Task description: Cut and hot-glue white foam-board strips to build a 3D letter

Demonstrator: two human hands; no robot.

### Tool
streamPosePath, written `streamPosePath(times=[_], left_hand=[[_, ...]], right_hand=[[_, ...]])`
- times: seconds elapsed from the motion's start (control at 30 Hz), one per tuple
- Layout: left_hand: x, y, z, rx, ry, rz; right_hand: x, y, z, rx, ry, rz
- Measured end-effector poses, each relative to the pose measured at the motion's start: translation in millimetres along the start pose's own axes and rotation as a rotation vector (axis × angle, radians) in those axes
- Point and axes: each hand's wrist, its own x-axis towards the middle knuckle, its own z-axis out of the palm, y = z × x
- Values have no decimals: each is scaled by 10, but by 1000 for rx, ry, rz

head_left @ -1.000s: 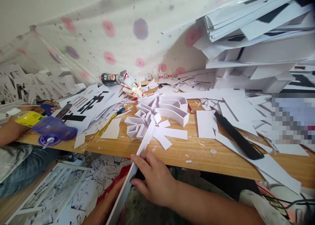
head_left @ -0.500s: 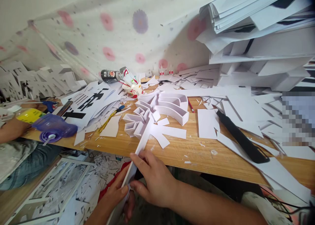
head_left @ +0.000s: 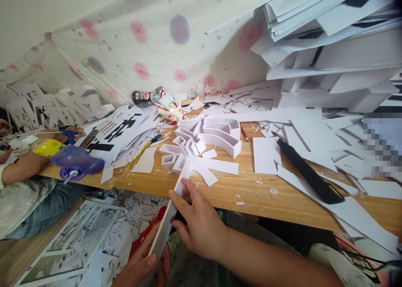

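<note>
A long white board strip (head_left: pixel 166 224) runs from my lap over the table's front edge to a white built-up shape (head_left: pixel 220 136) with thin upright walls. My left hand (head_left: pixel 146 257) is wrapped round the near end of the strip, thumb on one face and fingers on the other. Farther along, my right hand (head_left: pixel 202 224) grips the same strip, index finger over its edge and thumb low against its side. The strip's far end meets the shape beside flat white cut pieces (head_left: pixel 220 166); whether it is joined there I cannot tell.
At right, a black-handled tool (head_left: pixel 309 171) lies on white offcuts. A yellow cutter (head_left: pixel 141 153), a paper cup (head_left: pixel 171 113) of tools and a purple bottle (head_left: pixel 78 161) stand or lie leftward. Stacked boards (head_left: pixel 333 60) rise at back right. Another person's arm (head_left: pixel 23 169) rests at far left.
My right hand has slid forward along the strip, towards the shape. My left hand sits lower on the strip. The view has shifted slightly.
</note>
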Motion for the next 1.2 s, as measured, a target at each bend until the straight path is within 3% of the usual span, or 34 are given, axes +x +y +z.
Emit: streamPosePath(times=[0.3,0.47,0.7,1.0,1.1,1.2], left_hand=[[61,11,95,20,-49,-19],[235,200,186,30,18,31],[283,315,219,168,-86,49],[203,297,267,113,38,85],[197,302,291,108,85,99],[192,297,308,104,110,114]], right_hand=[[-74,2,45,-93,42,-44],[-74,4,57,-107,57,-55],[-89,-30,61,-123,-2,-17],[-131,-89,38,-83,-59,19],[-175,-68,-59,-76,-38,-59],[-241,19,-349,-90,106,-191]])
